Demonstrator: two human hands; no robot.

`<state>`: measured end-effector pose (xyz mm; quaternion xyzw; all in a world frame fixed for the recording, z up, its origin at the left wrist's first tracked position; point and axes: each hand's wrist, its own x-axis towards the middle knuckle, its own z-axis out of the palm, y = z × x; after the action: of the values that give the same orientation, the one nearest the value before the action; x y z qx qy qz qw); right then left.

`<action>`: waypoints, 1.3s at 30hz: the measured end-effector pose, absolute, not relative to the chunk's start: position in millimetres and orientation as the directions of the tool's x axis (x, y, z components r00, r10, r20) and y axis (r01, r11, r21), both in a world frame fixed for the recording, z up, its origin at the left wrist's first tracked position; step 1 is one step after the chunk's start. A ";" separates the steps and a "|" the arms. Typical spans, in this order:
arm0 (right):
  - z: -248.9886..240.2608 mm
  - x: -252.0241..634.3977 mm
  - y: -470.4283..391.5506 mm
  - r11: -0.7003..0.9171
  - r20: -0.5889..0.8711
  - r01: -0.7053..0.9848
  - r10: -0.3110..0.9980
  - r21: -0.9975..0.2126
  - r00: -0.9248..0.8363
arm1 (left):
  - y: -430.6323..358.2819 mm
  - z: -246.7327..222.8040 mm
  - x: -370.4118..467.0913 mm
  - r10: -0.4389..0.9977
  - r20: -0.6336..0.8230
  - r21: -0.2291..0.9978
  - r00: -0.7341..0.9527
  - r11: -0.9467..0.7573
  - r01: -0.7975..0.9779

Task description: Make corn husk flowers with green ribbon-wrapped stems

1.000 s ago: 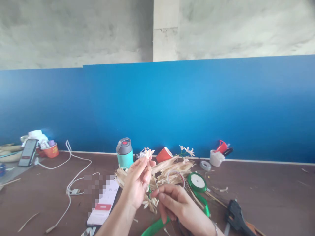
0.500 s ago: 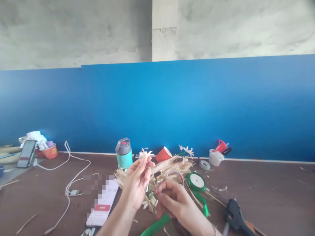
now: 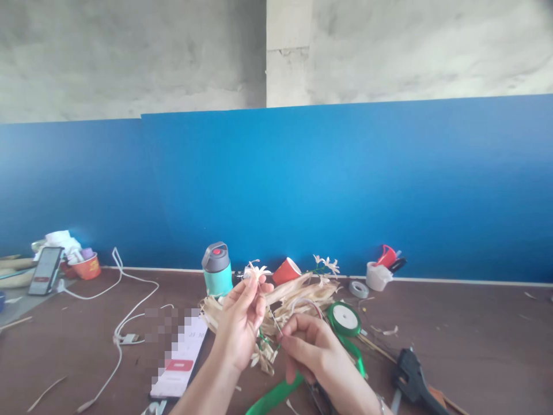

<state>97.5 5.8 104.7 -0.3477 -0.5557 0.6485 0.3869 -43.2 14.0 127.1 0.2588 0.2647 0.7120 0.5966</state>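
A pale flower [image 3: 258, 272] is held up by the left hand [image 3: 239, 323], right of the teal bottle [image 3: 218, 278].
The flower is pinched between left thumb and fingertips; by the right hand [image 3: 313, 349], lower and farther right of the bottle, a thin strand [image 3: 275, 320] stretched from the left hand is gripped, thumb and forefinger brought together. Dry husks [image 3: 298, 293] are spread to the bottle's right, with a green ribbon spool [image 3: 345, 318] beyond; a phone [image 3: 179, 369] is laid in front of the bottle.
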 end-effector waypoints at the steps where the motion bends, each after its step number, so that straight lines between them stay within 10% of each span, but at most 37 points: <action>1: 105.8 97.7 5.3 -0.088 -0.025 -0.115 0.885 -0.989 -0.465 | 14.4 126.9 -43.2 0.987 0.052 0.685 -0.154 -0.147 -0.713; 22: 104.6 94.4 1.5 -0.116 0.044 -0.208 0.772 -0.971 -0.634 | 11.0 128.3 -42.1 0.992 0.049 0.699 -0.113 -0.115 -0.706; 39: 101.8 90.2 3.2 -0.100 -0.015 -0.172 0.899 -0.980 -0.437 | 13.7 122.9 -42.6 0.981 0.138 0.707 -0.138 -0.195 -0.680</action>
<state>90.2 3.2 101.8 -0.3406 -0.5336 0.6587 0.4067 -42.6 13.7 122.9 0.3016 0.2498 0.7116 0.5833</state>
